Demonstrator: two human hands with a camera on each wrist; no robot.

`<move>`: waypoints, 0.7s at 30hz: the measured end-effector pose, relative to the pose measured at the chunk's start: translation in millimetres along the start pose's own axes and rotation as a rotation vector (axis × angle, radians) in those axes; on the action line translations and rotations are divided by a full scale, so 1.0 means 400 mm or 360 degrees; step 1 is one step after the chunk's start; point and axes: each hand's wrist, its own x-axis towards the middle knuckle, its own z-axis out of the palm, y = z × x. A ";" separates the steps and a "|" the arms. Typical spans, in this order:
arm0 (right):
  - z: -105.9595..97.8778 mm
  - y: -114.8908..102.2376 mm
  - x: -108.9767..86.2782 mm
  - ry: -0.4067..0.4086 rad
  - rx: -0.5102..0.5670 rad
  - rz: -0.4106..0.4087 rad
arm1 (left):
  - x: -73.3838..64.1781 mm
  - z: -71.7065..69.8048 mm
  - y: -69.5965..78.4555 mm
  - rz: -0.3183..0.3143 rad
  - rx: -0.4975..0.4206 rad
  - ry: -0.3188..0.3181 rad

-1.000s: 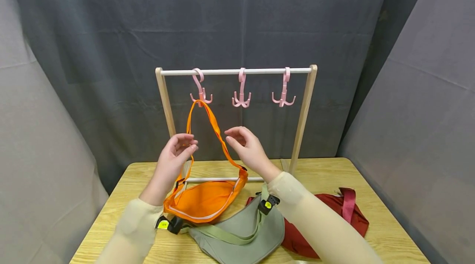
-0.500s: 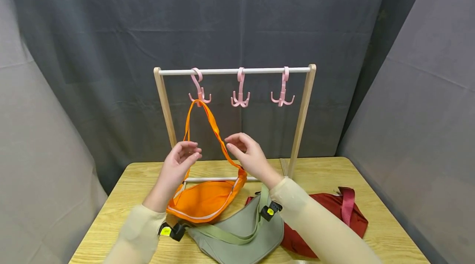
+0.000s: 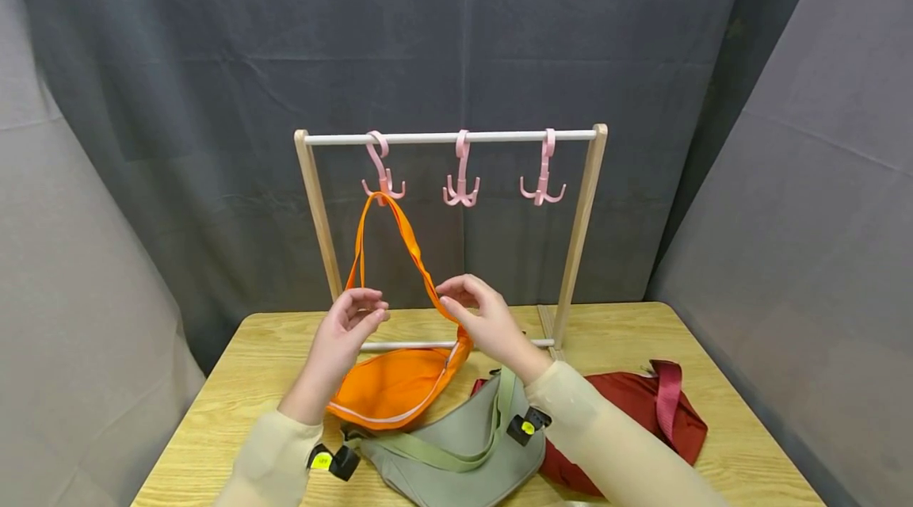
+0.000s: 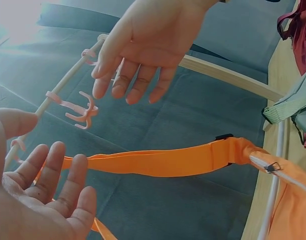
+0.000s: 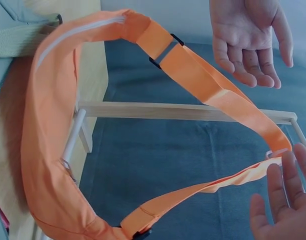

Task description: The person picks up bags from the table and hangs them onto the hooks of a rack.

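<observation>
An orange waist bag (image 3: 394,382) hangs by its strap (image 3: 408,236) from the left pink hook (image 3: 385,184) on the rack. Its lower body sits close over the table, behind a grey-green bag (image 3: 456,444). My left hand (image 3: 348,337) hovers left of the strap loop, fingers loosely bent with nothing between them. On the other side, my right hand (image 3: 494,323) is beside the strap's right run, its fingertips overlapping it in the head view. Both wrist views show relaxed fingers apart from the strap; the right wrist view shows the whole orange bag (image 5: 48,135) and its loop.
Two more pink hooks, a middle one (image 3: 462,174) and a right one (image 3: 544,174), hang from the white rail (image 3: 499,136). Wooden posts (image 3: 581,238) hold the rack up on the table (image 3: 207,444). A dark red bag (image 3: 685,420) lies to the right, partly behind my sleeve.
Both hands have moved down beside the orange bag's strap, the left slightly to the right as well. The strap has stayed on the left hook.
</observation>
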 end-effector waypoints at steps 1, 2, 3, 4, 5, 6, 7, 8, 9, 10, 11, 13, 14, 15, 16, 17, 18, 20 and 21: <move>0.000 0.002 -0.005 0.0001 0.0008 0.0003 | -0.003 0.001 -0.002 -0.0008 -0.0002 -0.0003; 0.001 0.005 -0.010 0.0003 0.0007 0.0006 | -0.006 0.002 -0.005 -0.0016 -0.0002 -0.0006; 0.001 0.006 -0.014 0.0003 0.0009 0.0012 | -0.008 0.002 -0.008 -0.0025 -0.0004 -0.0012; 0.002 0.007 -0.018 0.0003 0.0011 0.0018 | -0.010 0.004 -0.011 -0.0032 -0.0011 -0.0017; 0.002 0.008 -0.022 0.0001 0.0009 0.0025 | -0.012 0.004 -0.015 -0.0036 -0.0020 -0.0020; 0.002 0.009 -0.026 -0.0001 0.0012 0.0034 | -0.013 0.005 -0.018 -0.0039 -0.0030 -0.0021; 0.003 0.009 -0.029 -0.0003 0.0012 0.0042 | -0.014 0.006 -0.021 -0.0047 -0.0033 -0.0019; 0.003 0.009 -0.032 -0.0009 0.0010 0.0057 | -0.015 0.007 -0.025 -0.0050 -0.0039 -0.0015; 0.003 0.011 -0.035 -0.0012 0.0018 0.0069 | -0.017 0.009 -0.028 -0.0051 -0.0052 -0.0009; 0.004 0.013 -0.038 -0.0015 0.0021 0.0079 | -0.019 0.010 -0.031 -0.0052 -0.0066 -0.0004; 0.004 0.015 -0.042 -0.0017 0.0024 0.0085 | -0.021 0.011 -0.033 -0.0054 -0.0074 0.0001; 0.005 0.019 -0.048 -0.0017 0.0028 0.0095 | -0.026 0.014 -0.040 -0.0058 -0.0093 0.0013; 0.006 0.021 -0.051 -0.0016 0.0031 0.0101 | -0.030 0.015 -0.044 -0.0047 -0.0101 0.0014; 0.007 0.023 -0.055 -0.0013 0.0037 0.0105 | -0.033 0.017 -0.046 -0.0042 -0.0109 0.0014; 0.007 0.025 -0.059 -0.0012 0.0033 0.0108 | -0.035 0.019 -0.051 -0.0040 -0.0116 0.0015; 0.007 0.027 -0.063 -0.0011 0.0034 0.0109 | -0.037 0.021 -0.056 -0.0038 -0.0112 0.0014; 0.007 0.030 -0.068 -0.0010 0.0035 0.0116 | -0.040 0.024 -0.061 -0.0039 -0.0107 0.0013; 0.008 0.037 -0.077 -0.0009 0.0039 0.0128 | -0.045 0.030 -0.071 -0.0052 -0.0098 -0.0002; 0.008 0.042 -0.082 -0.0008 0.0037 0.0133 | -0.047 0.034 -0.075 -0.0065 -0.0094 -0.0011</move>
